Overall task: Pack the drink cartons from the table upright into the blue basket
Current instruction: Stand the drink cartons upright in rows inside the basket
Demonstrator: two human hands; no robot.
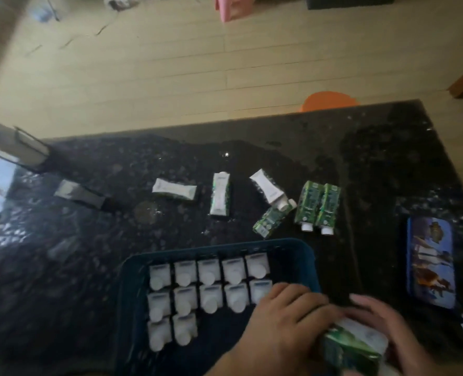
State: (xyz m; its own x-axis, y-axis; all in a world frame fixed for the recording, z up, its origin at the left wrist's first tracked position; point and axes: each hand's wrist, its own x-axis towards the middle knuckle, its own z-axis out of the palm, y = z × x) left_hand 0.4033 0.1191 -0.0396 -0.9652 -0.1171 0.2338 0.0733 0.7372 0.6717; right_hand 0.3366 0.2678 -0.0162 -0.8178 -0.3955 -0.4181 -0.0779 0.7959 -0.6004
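Blue basket at near table edge, twelve cartons upright inside: two rows of five, third row of two. Six cartons lie flat on table beyond basket: three apart, two crossed, pair side by side. Left hand and right hand both closed around carton bundle at basket's right corner. Judged roughly two-thirds packed; third row unfinished.

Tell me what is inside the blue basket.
The blue basket holds upright cartons in rows, white caps up; twelve show. The left hand covers its right side, so cartons there cannot be counted.
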